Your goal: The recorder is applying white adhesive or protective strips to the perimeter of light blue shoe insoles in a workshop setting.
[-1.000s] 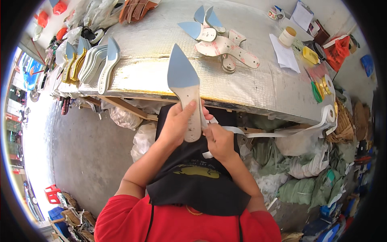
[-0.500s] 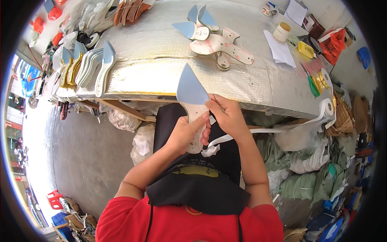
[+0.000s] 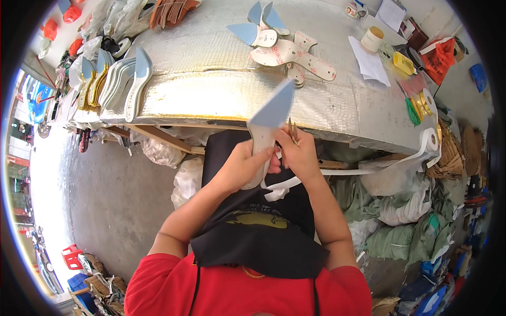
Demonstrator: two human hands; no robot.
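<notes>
My left hand (image 3: 242,167) is closed around the middle of a pointed shoe insole (image 3: 260,136), white with a blue toe part that points up and slightly right. Close against its right edge, my right hand (image 3: 298,152) is closed with the blades of small scissors (image 3: 292,131) sticking out past the fingers. A narrow white tape (image 3: 337,171) runs from a roll (image 3: 429,139) at the table's right edge to the insole's lower end. Its crumpled end (image 3: 277,195) hangs over my black apron (image 3: 253,231).
Several more insoles (image 3: 274,55) lie in a loose pile on the foil-covered table (image 3: 179,89). Stacked insoles (image 3: 118,83) stand at its left. A jar (image 3: 372,39) and yellow container (image 3: 403,63) are far right. Plastic bags (image 3: 187,184) and green sacks (image 3: 390,242) sit below.
The insole has tilted, its blue toe swinging to the right. My right hand has turned slightly, and the scissor blades now show above its fingers.
</notes>
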